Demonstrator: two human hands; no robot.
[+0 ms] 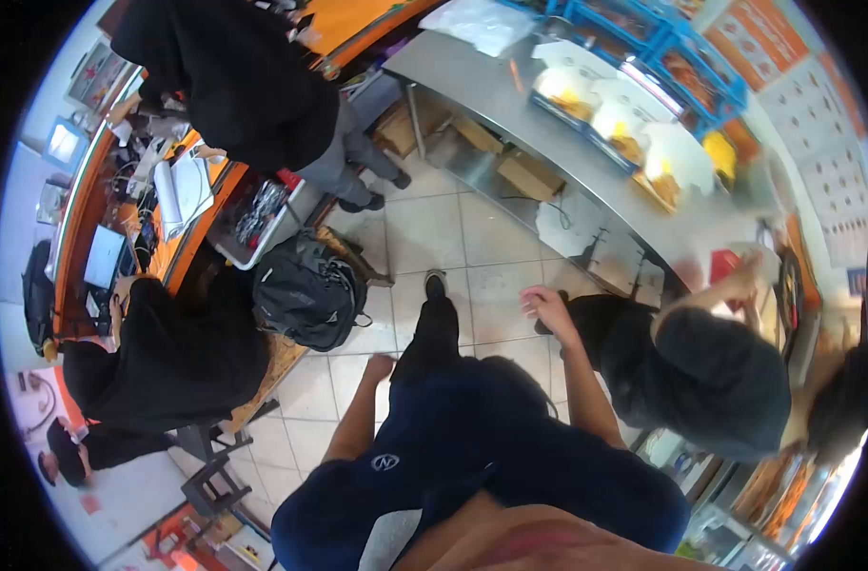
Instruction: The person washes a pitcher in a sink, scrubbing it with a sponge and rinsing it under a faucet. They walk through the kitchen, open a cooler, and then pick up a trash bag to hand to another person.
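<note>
My left hand (381, 366) hangs at my side over the tiled floor, its fingers curled in, and nothing shows in it. Farther forward, my right hand (545, 309) is held out in the air with fingers spread and holds nothing. Close to the right hand stands a person in dark clothes (710, 376), whose hands are at a red item (724, 265) on the counter. A black backpack (305, 290) rests on a wooden seat ahead of my left hand. One of my dark shoes (436, 283) steps forward on the tiles.
A steel table (491, 114) carries open white boxes (610, 124) with yellow and brown contents, beside blue crates (691, 76). Cardboard boxes (529, 177) lie on its lower shelf. At left, people in black (234, 86) are by a cluttered orange workbench (182, 247). A black chair (215, 481) stands lower left.
</note>
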